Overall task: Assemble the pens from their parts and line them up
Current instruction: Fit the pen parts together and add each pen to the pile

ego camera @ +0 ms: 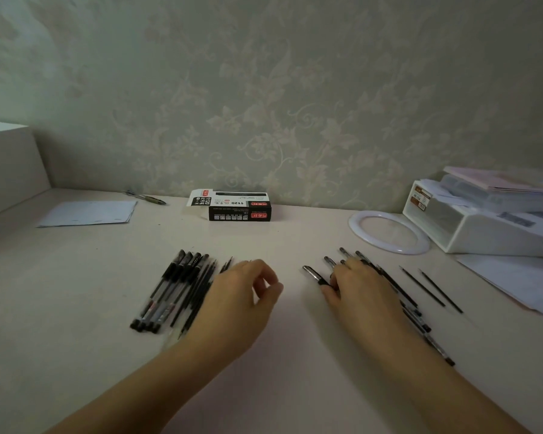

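Note:
A row of assembled black pens (170, 289) lies left of centre on the desk, with several bare black refills (201, 292) beside it. My left hand (242, 296) hovers just right of those refills, its fingers loosely curled and holding nothing that I can see. My right hand (358, 286) lies flat over a pile of pen barrels (414, 311) and caps (345, 252). Its thumb touches a loose black cap (312, 274). Two single refills (422, 286) lie further right.
An open black and white pen box (239, 205) stands by the wall. A white ring (389, 231) and a white organiser (483, 220) with papers are at the right. A paper sheet (88, 213) and a pen (146, 197) lie at the back left.

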`<action>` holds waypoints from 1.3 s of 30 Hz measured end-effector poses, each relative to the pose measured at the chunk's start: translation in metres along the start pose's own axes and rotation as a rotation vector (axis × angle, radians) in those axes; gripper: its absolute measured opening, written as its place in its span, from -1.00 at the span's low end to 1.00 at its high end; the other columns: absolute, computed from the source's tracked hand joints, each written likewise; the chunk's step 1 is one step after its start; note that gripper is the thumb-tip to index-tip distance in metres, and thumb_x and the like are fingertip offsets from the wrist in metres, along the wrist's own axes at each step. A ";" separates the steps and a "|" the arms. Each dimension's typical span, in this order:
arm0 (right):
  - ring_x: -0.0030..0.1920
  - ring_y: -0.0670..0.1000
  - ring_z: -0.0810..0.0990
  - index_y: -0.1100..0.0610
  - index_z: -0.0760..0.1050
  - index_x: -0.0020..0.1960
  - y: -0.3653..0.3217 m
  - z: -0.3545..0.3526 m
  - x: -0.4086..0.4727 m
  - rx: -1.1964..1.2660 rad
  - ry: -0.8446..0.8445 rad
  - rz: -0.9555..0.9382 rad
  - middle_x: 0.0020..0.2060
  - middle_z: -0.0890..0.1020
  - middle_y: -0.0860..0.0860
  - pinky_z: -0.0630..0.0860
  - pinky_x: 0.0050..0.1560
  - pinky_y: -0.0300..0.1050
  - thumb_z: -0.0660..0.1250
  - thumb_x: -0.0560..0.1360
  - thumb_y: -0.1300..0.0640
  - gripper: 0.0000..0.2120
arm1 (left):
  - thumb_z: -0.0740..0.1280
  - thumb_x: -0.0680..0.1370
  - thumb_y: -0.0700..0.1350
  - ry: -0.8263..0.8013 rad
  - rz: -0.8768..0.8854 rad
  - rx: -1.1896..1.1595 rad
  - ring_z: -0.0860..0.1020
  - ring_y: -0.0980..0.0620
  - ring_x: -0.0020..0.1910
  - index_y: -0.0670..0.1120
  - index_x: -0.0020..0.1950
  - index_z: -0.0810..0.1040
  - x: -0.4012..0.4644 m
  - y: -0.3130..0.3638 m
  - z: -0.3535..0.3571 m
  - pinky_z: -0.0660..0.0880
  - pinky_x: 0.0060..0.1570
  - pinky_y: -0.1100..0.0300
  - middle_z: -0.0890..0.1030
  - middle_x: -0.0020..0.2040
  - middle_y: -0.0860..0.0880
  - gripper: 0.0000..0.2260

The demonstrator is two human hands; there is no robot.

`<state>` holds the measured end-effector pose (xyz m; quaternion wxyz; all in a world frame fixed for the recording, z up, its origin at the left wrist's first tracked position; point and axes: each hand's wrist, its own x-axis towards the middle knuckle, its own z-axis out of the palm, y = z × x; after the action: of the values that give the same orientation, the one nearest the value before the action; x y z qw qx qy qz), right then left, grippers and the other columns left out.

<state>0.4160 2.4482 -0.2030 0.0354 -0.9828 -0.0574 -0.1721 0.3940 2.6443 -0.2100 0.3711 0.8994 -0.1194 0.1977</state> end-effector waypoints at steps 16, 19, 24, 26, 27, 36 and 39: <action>-0.43 -0.07 0.47 0.23 0.52 -0.05 -0.018 0.002 -0.006 1.420 -0.116 0.220 -0.40 0.61 0.04 0.43 -0.40 -0.29 0.34 0.57 0.13 -0.85 | 0.10 0.63 -0.01 -0.161 0.267 0.152 0.42 0.08 -0.29 0.09 0.09 0.33 -0.002 0.003 0.006 0.38 -0.33 0.11 0.41 -0.17 0.14 -0.93; -0.43 -0.08 0.53 0.22 0.53 -0.07 -0.022 0.007 -0.009 1.418 -0.190 0.155 -0.39 0.65 0.06 0.47 -0.38 -0.31 0.35 0.56 0.17 -0.89 | 0.09 0.63 0.05 -0.191 0.246 0.123 0.45 0.11 -0.24 0.07 0.05 0.34 -0.002 0.007 0.006 0.41 -0.29 0.12 0.46 -0.14 0.15 -0.90; -0.44 -0.08 0.43 0.22 0.49 -0.13 -0.026 0.007 -0.009 1.413 -0.222 0.113 -0.43 0.59 0.02 0.35 -0.43 -0.32 0.33 0.57 0.13 -0.83 | 0.00 0.61 0.16 -0.122 0.314 0.360 0.35 0.09 -0.41 0.10 -0.07 0.34 0.004 0.001 0.005 0.18 -0.48 0.20 0.33 -0.40 0.13 -0.78; -0.45 -0.09 0.41 0.25 0.47 -0.13 -0.026 0.007 -0.009 1.431 -0.191 0.108 -0.43 0.57 0.03 0.34 -0.43 -0.32 0.33 0.57 0.14 -0.81 | -0.01 0.58 0.24 -0.104 0.300 0.403 0.35 0.08 -0.47 0.10 -0.12 0.35 0.007 -0.002 0.002 0.15 -0.53 0.22 0.33 -0.47 0.09 -0.71; -0.45 -0.10 0.41 0.26 0.46 -0.13 -0.026 0.007 -0.008 1.443 -0.160 0.107 -0.43 0.56 0.04 0.35 -0.42 -0.32 0.34 0.57 0.16 -0.82 | 0.01 0.56 0.28 -0.088 0.279 0.419 0.36 0.07 -0.48 0.09 -0.17 0.36 0.009 -0.006 0.000 0.17 -0.54 0.21 0.33 -0.50 0.07 -0.67; -0.16 -0.13 0.60 0.03 0.50 -0.08 -0.008 0.009 -0.009 0.836 0.112 -0.080 -0.22 0.63 -0.11 0.51 -0.15 -0.30 0.40 0.51 0.19 -0.90 | 0.00 0.59 0.20 -0.050 0.178 0.313 0.37 0.14 -0.44 0.06 -0.07 0.18 0.005 -0.005 -0.001 0.23 -0.51 0.19 0.39 -0.35 0.10 -0.77; -0.12 -0.14 0.53 0.02 0.51 -0.10 -0.007 0.014 -0.011 0.580 0.084 -0.207 -0.20 0.57 -0.15 0.45 -0.12 -0.24 0.37 0.48 0.20 -0.91 | 0.07 0.63 0.04 -0.084 0.172 0.321 0.38 0.08 -0.34 0.04 -0.05 0.22 0.006 -0.005 -0.002 0.37 -0.40 0.12 0.40 -0.21 0.09 -0.88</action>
<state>0.4098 2.4557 -0.2199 0.2989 -0.9126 -0.2024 -0.1919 0.4011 2.6491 -0.2091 0.1991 0.9410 -0.1783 0.2076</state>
